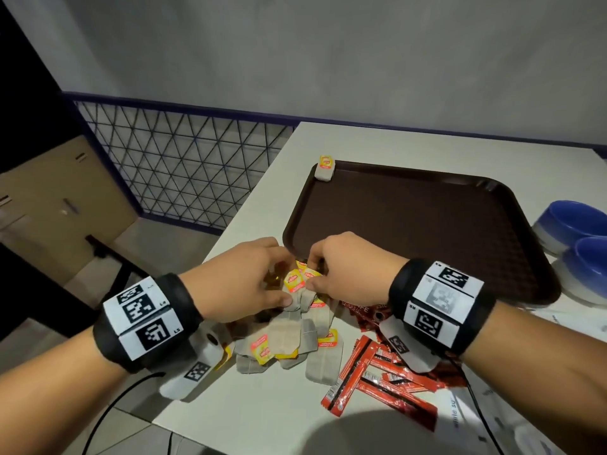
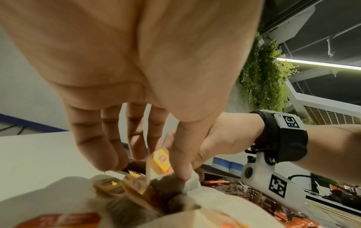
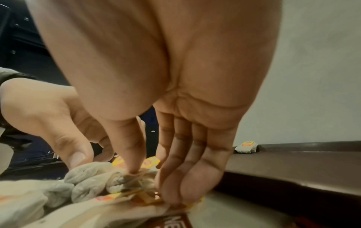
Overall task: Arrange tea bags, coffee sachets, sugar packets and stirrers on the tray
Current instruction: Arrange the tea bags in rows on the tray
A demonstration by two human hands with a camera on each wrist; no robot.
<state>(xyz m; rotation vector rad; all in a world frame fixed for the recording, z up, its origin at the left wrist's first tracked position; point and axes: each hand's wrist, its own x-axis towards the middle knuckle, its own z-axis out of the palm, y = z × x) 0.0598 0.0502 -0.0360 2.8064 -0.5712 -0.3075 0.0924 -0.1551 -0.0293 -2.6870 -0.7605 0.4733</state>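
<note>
Head view looks down; blurry wrist views seemingly share the tea bags.

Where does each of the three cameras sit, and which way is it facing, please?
Head: worn on the head, looking forward and down at the tray, the tea bags, both forearms and hands.
Left wrist: under the left hand, looking along its palm towards the right hand.
Right wrist: under the right hand, facing the left hand and the tray rim.
Shared: both wrist views show the tea bags being pinched.
</note>
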